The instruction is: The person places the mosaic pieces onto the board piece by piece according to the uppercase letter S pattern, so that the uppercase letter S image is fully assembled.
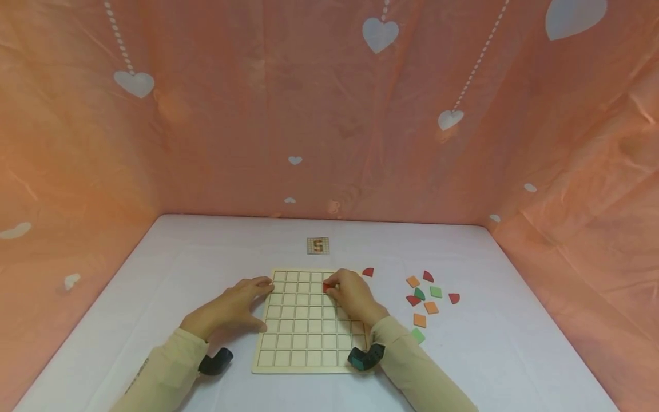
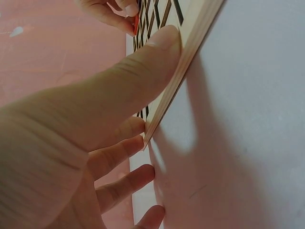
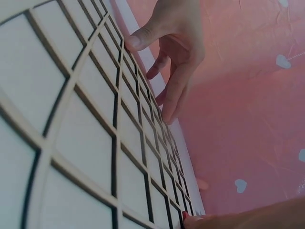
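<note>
Left hand: I have it (image 1: 231, 309) at the board's left edge, thumb and fingers spread wide, thumb resting on the rim, fingertips along the side; nothing gripped.
Right hand: mine (image 1: 352, 294) reaches over the board's far right part, thumb and fingers nearly closed, pinching a red piece (image 1: 326, 289).
Red piece: at a cell in the second row from the far edge; I can't tell if seated.
Grid board (image 1: 300, 327): flat on the white tabletop (image 1: 216, 246), between my hands.
Card (image 1: 318, 246): beyond the board's far edge, small grid, brownish figure.
Loose pieces: red quarter-round (image 1: 368, 272) just beside the far right corner; orange squares (image 1: 431, 308), light green squares (image 1: 436, 292), a dark green piece (image 1: 419, 294) and more red ones (image 1: 454, 298) scattered right.
Backdrop: orange-pink cloth (image 1: 216, 143), pale hearts.
</note>
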Demonstrator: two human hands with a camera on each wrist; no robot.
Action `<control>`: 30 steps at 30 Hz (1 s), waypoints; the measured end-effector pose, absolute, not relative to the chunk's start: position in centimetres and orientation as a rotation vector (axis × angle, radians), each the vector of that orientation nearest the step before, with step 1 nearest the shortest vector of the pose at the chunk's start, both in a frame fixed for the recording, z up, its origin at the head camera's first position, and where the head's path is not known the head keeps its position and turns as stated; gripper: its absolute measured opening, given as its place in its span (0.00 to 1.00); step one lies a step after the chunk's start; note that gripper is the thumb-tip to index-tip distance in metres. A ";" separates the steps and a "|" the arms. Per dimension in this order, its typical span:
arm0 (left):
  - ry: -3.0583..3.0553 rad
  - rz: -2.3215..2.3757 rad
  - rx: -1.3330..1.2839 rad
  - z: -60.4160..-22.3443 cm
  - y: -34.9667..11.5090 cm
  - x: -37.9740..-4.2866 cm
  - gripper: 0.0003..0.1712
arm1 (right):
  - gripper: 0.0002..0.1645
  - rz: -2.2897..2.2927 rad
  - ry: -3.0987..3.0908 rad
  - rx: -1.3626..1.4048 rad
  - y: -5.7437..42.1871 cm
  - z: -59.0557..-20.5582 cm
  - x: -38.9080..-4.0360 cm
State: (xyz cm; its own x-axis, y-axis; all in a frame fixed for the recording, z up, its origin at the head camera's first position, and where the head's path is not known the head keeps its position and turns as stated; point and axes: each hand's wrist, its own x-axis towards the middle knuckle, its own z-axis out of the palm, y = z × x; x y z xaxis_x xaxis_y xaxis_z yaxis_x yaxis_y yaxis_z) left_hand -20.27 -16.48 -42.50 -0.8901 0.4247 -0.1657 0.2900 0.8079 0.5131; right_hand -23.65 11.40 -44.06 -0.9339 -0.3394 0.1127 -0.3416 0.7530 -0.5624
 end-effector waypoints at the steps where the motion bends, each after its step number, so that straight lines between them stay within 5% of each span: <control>1: 2.721 0.709 0.544 -42.6 -16.5 -20.3 0.52 | 0.13 0.941 -2.930 0.584 11.4 -44.1 -23.7; 30: 2.728 0.710 0.547 -42.6 -16.5 -20.1 0.51 | 0.21 1.120 -2.991 0.767 13.1 -43.7 -24.5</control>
